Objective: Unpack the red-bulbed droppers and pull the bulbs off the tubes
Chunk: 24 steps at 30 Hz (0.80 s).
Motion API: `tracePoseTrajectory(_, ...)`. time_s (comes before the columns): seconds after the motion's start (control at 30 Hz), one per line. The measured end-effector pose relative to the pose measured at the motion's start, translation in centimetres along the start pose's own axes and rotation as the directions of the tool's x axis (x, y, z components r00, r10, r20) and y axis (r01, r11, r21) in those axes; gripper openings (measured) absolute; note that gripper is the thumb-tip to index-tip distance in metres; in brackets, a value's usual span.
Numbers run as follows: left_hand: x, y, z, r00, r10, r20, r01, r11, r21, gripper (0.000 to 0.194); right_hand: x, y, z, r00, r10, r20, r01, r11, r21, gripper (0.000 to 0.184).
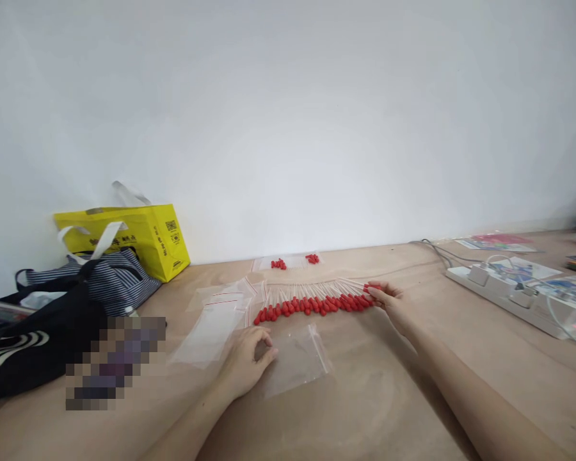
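Note:
A long row of thin white sticks with red tips (pixel 312 306) lies side by side across the table. My right hand (pixel 388 299) is at the row's right end, its thumb and fingers closed on a red-tipped stick (pixel 372 288). Just in front of the row lies a clear zip bag (pixel 297 362), flat on the table. My left hand (pixel 249 358) rests at that bag's left edge, fingers curved and a gap between thumb and forefinger, holding nothing I can see. Several more clear zip bags (pixel 214 326) overlap left of the row.
Behind the row, a bag (pixel 295 261) holds two small clusters of red tips. A yellow shopping bag (pixel 168 243), a striped bag (pixel 125 278) and a black bag (pixel 43 352) stand left. A power strip (pixel 513 298) with plugs and cables sits right. A white wall (pixel 317 128) rises behind.

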<state>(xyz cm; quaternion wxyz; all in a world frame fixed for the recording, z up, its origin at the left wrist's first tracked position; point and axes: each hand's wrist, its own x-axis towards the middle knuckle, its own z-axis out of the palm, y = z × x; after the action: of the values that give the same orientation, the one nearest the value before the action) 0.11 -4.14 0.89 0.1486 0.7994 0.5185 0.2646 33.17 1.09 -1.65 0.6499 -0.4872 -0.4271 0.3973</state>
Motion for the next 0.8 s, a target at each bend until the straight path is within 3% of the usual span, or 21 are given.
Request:
tracePoseTrajectory(0.07, 0.3, -0.4, 0.2, 0.997, -0.072, -0.041, 0.072, 0.997, -0.004, 0.009, 0.6, 1.0, 0.3, 0.982, -0.083, -0.168, 0.06, 0.989, -0.133, 0.039)
tracePoseTrajectory(0.13, 0.4, -0.7, 0.2, 0.992, -0.118, -0.042, 0.118, 0.993, -0.018, 0.013, 1.0, 1.9, 0.8, 0.964, -0.124, -0.233, 0.067, 0.969, -0.24, 0.041)
tracePoseTrajectory(0.23, 0.5, -1.1, 0.2, 0.986, -0.167, -0.026, 0.166, 0.985, -0.055, 0.018, 1.3, 2.9, 1.4, 0.961, -0.124, -0.246, 0.042, 0.949, -0.314, 0.044)
tracePoseTrajectory(0.4, 0.4, -1.1, -0.2, 0.962, -0.267, 0.05, 0.271, 0.957, -0.107, 0.044, 0.8, 3.0, 1.8, 0.958, -0.117, -0.263, -0.021, 0.882, -0.471, 0.041)
tracePoseTrajectory(0.53, 0.4, -0.7, -0.7, 0.981, -0.184, 0.062, 0.189, 0.978, -0.084, 0.021, 0.4, 2.4, 1.9, 0.955, -0.126, -0.267, -0.07, 0.782, -0.619, 0.04)
tracePoseTrajectory(0.63, 0.7, -0.9, -1.1, 0.989, -0.145, -0.004, 0.142, 0.974, -0.174, 0.023, 0.3, 2.1, 1.9, 0.959, -0.115, -0.259, -0.115, 0.679, -0.725, 0.039)
tracePoseTrajectory(0.7, 1.1, -1.7, -1.6, 0.961, -0.245, -0.132, 0.208, 0.947, -0.243, 0.025, 0.2, 1.9, 1.9, 0.956, -0.111, -0.272, -0.135, 0.657, -0.742, 0.038)
tracePoseTrajectory(0.8, 1.7, -4.0, -3.0, 0.829, -0.45, -0.332, 0.363, 0.884, -0.293, 0.027, 0.2, 1.9, 1.9, 0.948, -0.114, -0.297, -0.157, 0.646, -0.747, 0.039)
